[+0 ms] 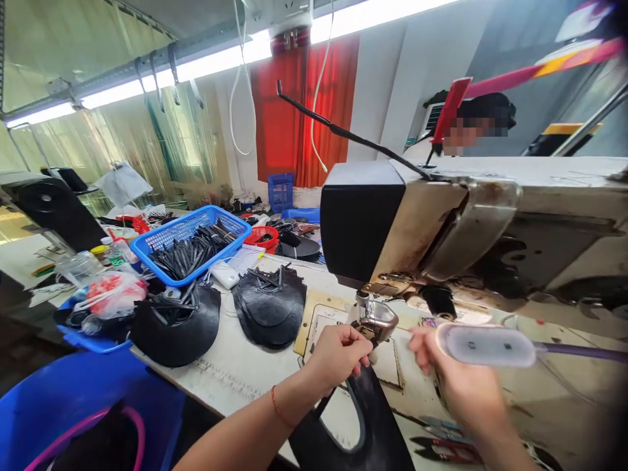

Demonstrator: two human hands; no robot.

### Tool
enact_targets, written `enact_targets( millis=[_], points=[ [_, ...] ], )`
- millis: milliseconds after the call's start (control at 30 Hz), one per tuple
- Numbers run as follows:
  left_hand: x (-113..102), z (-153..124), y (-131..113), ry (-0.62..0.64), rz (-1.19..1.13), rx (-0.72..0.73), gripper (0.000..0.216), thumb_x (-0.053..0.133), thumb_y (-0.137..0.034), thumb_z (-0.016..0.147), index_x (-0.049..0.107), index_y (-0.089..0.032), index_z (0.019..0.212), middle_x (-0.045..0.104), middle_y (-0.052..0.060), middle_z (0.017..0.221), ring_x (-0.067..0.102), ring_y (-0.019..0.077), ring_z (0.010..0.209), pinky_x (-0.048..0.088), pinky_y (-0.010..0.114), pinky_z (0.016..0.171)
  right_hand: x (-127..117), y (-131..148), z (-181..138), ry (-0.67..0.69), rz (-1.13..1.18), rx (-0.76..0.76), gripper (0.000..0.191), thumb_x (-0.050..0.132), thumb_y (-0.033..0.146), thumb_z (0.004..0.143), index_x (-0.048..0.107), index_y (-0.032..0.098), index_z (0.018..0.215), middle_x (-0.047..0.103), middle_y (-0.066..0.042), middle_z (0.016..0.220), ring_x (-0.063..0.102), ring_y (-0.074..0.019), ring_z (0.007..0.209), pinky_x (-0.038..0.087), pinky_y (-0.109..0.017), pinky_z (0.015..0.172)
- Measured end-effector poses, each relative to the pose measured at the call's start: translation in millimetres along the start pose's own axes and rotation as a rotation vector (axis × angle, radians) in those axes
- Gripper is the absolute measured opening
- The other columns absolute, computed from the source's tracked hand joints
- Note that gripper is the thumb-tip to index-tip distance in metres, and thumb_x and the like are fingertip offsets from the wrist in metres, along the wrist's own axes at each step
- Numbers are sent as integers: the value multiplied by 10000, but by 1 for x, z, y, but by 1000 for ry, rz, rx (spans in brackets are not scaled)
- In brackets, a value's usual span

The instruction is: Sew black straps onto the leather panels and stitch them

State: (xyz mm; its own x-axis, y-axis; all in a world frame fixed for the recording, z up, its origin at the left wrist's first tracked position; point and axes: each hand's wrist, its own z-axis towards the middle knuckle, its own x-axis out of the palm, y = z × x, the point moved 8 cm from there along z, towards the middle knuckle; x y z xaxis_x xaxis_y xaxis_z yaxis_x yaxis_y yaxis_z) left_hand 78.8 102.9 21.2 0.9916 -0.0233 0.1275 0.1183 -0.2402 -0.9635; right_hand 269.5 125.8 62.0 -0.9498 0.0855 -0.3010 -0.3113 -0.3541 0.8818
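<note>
My left hand is closed in a pinch on the upper end of a curved black leather-like piece, right beside the presser foot of a sewing machine. The piece has a rounded cut-out and hangs down toward me over the table edge. To the right of the needle area, my right hand is off the piece. Its fingers are blurred, and an oval whitish lamp-like fitting on a purple stem covers part of it; whether it holds anything is unclear.
Stacked black pieces and another stack lie left of the machine. Behind them is a blue basket of black strips. Scissors or snips lie below my right hand. A blue tub stands lower left; a person sits beyond the machine.
</note>
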Motion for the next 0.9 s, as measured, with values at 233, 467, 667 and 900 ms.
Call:
enact_targets(
  millis=[233, 467, 667, 900],
  points=[
    [10, -5, 29, 45, -89, -85, 130, 698, -226, 727, 626, -125, 766, 582, -43, 506, 487, 59, 372, 337, 182, 409, -2, -78, -105, 360, -880, -673, 443, 405, -7, 799, 712, 201, 1042, 728, -108, 985, 695, -227, 884, 570, -312, 745],
    [25, -10, 49, 64, -376, -207, 199, 700, -60, 676, 641, -74, 866, 721, 107, 744, 701, 167, 642, 540, 263, 623, -7, -96, -109, 416, -963, -753, 411, 419, -19, 806, 676, 168, 1067, 711, -113, 998, 692, -207, 920, 572, -292, 806],
    [15, -11, 53, 74, -462, -202, 294, 700, -16, 633, 644, -70, 917, 729, 135, 848, 724, 211, 756, 569, 305, 680, -9, -107, -117, 488, -1022, -669, 326, 469, 36, 815, 687, 173, 1015, 691, -123, 967, 684, -219, 831, 576, -308, 729],
    [21, -13, 55, 61, -378, -159, 370, 827, -350, 649, 618, -103, 829, 699, 78, 729, 690, 176, 652, 545, 278, 602, -21, -85, -91, 242, -767, -470, 230, 454, 242, 930, 671, 203, 996, 753, -93, 897, 723, -221, 788, 578, -290, 691]
  ],
)
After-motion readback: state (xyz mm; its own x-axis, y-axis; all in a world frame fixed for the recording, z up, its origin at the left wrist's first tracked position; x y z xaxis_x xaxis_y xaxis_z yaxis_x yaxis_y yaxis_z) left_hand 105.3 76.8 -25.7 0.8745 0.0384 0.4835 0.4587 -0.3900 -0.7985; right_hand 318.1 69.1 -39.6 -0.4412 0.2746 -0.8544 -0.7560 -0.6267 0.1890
